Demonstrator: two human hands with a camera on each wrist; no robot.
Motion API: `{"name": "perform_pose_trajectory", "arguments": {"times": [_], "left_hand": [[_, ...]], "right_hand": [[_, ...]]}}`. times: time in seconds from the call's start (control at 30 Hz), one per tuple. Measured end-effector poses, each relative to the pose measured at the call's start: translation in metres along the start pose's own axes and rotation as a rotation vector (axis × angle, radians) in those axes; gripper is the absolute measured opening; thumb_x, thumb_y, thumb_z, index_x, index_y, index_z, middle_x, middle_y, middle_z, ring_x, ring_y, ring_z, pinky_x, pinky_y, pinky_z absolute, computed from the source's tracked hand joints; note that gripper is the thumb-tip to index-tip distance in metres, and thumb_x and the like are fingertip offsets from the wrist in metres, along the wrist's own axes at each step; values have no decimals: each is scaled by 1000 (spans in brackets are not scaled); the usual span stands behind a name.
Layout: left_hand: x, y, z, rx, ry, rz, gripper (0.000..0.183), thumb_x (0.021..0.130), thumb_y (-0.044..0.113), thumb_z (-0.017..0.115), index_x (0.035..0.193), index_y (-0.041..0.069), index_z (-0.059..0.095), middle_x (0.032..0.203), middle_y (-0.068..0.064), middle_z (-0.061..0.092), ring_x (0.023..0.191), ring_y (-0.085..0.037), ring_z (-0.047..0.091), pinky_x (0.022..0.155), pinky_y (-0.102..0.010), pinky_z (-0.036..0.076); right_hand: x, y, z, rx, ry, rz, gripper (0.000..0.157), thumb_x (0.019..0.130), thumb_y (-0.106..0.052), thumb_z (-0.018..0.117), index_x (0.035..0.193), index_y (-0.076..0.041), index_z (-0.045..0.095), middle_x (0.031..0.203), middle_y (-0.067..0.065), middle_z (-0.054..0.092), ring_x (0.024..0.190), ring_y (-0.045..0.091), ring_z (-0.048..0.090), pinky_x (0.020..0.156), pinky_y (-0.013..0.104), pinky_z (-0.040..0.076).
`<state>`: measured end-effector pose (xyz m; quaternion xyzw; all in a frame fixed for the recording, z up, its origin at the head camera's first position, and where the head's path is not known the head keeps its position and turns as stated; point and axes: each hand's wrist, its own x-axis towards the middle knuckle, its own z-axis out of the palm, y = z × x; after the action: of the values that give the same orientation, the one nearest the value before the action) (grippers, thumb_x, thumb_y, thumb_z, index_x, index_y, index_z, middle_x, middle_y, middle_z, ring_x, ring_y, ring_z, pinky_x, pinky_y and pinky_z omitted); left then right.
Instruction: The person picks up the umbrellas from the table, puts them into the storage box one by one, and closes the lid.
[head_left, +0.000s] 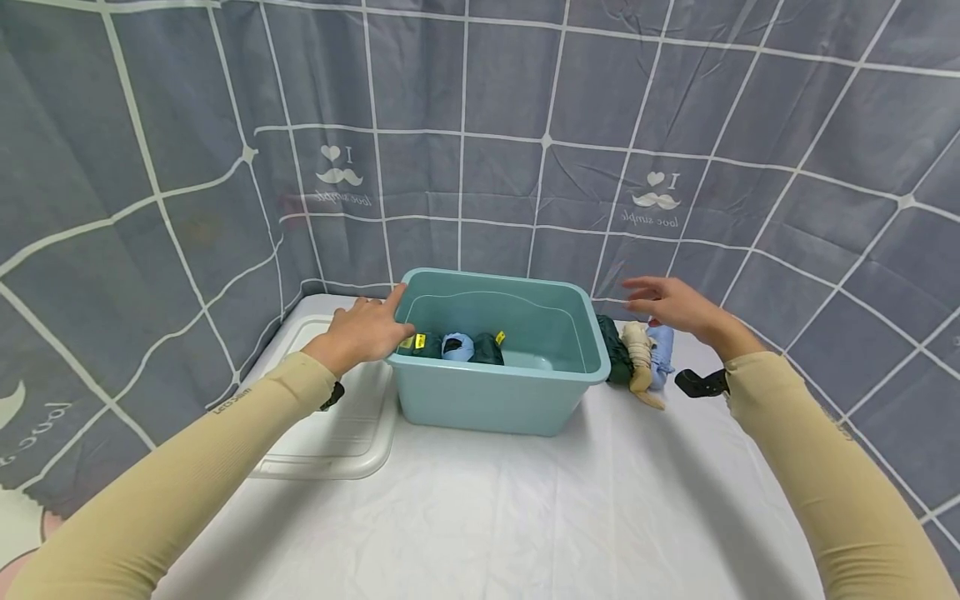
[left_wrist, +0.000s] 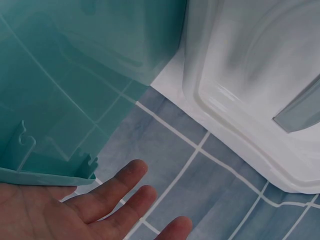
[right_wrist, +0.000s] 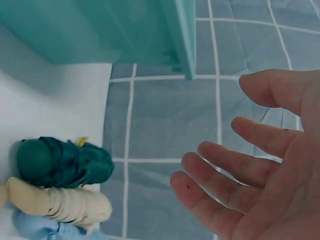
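Observation:
A teal plastic bin (head_left: 480,396) stands upright on the white-covered table. My left hand (head_left: 367,329) rests at its left rim, thumb toward the inside and fingers spread; the left wrist view shows the palm (left_wrist: 35,215) against the rim. Inside the bin, along the near wall, lie a light blue rolled bundle (head_left: 457,347) and dark green ones (head_left: 487,349) with yellow tags. My right hand (head_left: 675,304) hovers right of the bin, fingers loosely bent and holding nothing. Below it lie folded umbrella-like rolls: dark green (right_wrist: 65,162), beige (right_wrist: 75,204) and light blue (right_wrist: 50,227).
A white lid (head_left: 330,433) lies flat left of the bin, partly under my left forearm. Behind and at both sides hangs a grey curtain (head_left: 502,183) with white grid lines. White tablecloth (head_left: 480,517) spreads in front of the bin.

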<state>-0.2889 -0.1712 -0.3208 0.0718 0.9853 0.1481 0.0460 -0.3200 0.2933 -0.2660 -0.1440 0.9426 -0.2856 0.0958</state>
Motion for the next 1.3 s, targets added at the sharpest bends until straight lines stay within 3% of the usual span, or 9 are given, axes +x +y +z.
{"name": "perform_pose_trajectory", "arguments": {"times": [0.27,0.7,1.3], "left_hand": [[0,0,0,6,1,1,82,100,49,43,164,19,2,157,-23,39,147,-45,27,108,-76,23],[0,0,-1,3,1,3,82,100,48,43,164,18,3,157,-24,39,147,-46,28,107,-76,24],[-1,0,-1,-2,-6,4,82,100,48,43,164,19,2,157,-23,39,147,-46,27,107,-76,24]], "right_hand": [[5,29,4,71,6,39,61,105,-27,52,157,-2,31,151,30,44,133,45,49,100,57,49],[5,72,18,148,42,96,63,106,-29,51,157,0,29,152,32,41,135,45,46,104,57,46],[7,111,39,198,127,157,60,106,-23,49,155,5,29,152,35,38,135,48,45,103,59,46]]}}
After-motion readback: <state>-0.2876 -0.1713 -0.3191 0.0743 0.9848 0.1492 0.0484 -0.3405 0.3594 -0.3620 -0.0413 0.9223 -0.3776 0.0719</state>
